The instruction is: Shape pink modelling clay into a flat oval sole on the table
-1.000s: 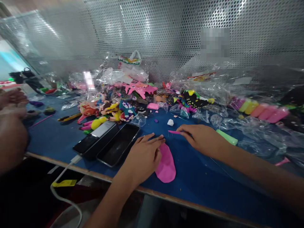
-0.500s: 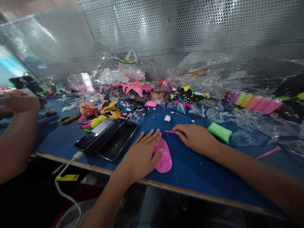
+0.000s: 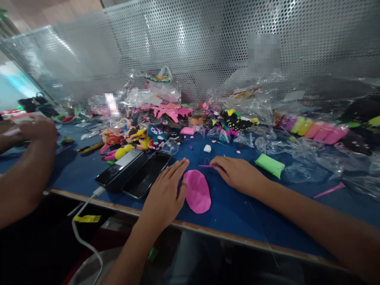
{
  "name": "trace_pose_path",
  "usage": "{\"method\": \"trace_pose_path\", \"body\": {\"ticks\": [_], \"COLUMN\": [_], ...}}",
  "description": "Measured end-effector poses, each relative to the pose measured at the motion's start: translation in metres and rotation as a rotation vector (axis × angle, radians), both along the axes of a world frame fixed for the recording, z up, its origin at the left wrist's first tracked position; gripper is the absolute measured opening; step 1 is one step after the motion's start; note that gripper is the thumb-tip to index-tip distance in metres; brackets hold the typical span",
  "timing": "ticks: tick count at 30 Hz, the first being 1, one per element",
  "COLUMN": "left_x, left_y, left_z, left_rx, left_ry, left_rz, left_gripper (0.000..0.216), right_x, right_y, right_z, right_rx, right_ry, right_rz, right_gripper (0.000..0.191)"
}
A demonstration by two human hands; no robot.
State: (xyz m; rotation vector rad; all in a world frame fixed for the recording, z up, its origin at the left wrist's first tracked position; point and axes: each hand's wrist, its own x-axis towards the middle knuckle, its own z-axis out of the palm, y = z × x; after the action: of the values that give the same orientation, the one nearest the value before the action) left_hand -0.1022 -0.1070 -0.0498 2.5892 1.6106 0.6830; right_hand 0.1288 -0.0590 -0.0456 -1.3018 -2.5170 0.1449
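Observation:
A flat pink piece of modelling clay (image 3: 198,193) lies on the blue table near its front edge. Along its left side is my left hand (image 3: 166,188), fingers stretched out, the thumb close to the clay's rim. My right hand (image 3: 228,170) pinches a thin pink modelling tool (image 3: 204,166) that points left beyond the clay's far edge. A small white lump of clay (image 3: 207,148) sits behind that tool. Right of my right hand is a green clay packet (image 3: 270,165). Another pink tool (image 3: 329,190) lies farther right.
Two phones (image 3: 147,174) lie left of my left hand, one with a white cable (image 3: 78,233). Finished clay figures (image 3: 170,111) and plastic bags crowd the back, before a perforated metal panel (image 3: 202,47). A co-worker's arm (image 3: 32,170) is at the left.
My left hand has shifted left off the pink clay, uncovering more of it. My right hand still pinches the tool. The view has moved slightly.

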Motion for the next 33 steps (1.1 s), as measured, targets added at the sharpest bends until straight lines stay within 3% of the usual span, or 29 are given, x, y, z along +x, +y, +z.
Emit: {"method": "trace_pose_path", "body": {"ticks": [3,6,9,11,16,19,24,30,33], "left_x": [0.0,0.002,0.002,0.001,0.001,0.002,0.002,0.004,0.008], "left_y": [-0.01,-0.015,-0.013,-0.012,-0.01,-0.008,-0.009,-0.014,-0.014], "left_z": [0.002,0.003,0.002,0.001,-0.001,-0.002,0.0,0.001,0.001], "left_rx": [0.034,-0.006,-0.044,-0.05,-0.051,-0.036,-0.036,0.001,-0.025], "left_ry": [0.001,0.013,-0.01,-0.02,-0.022,-0.028,-0.042,0.013,0.146], "left_rz": [-0.083,-0.147,-0.131,-0.125,-0.115,-0.119,-0.117,-0.152,-0.275], "left_gripper": [0.039,0.034,0.032,0.033,0.033,0.031,0.031,0.034,0.058], "right_x": [0.002,0.01,0.023,0.032,0.052,0.062,0.079,0.128,0.148], "right_y": [0.004,0.001,-0.023,-0.052,-0.13,-0.153,-0.151,-0.13,-0.117], "right_z": [0.002,0.016,0.031,0.035,0.016,0.0,-0.01,-0.002,0.01], "right_rx": [0.011,-0.004,-0.04,-0.053,-0.054,0.032,0.09,-0.019,0.012], "right_ry": [0.007,-0.05,-0.124,-0.141,-0.151,-0.18,-0.189,-0.166,-0.315], "right_rz": [0.051,-0.062,-0.232,-0.27,-0.103,-0.093,-0.092,-0.197,-0.354], "right_gripper": [0.02,0.021,0.023,0.03,0.068,0.054,0.034,0.039,0.053]}}
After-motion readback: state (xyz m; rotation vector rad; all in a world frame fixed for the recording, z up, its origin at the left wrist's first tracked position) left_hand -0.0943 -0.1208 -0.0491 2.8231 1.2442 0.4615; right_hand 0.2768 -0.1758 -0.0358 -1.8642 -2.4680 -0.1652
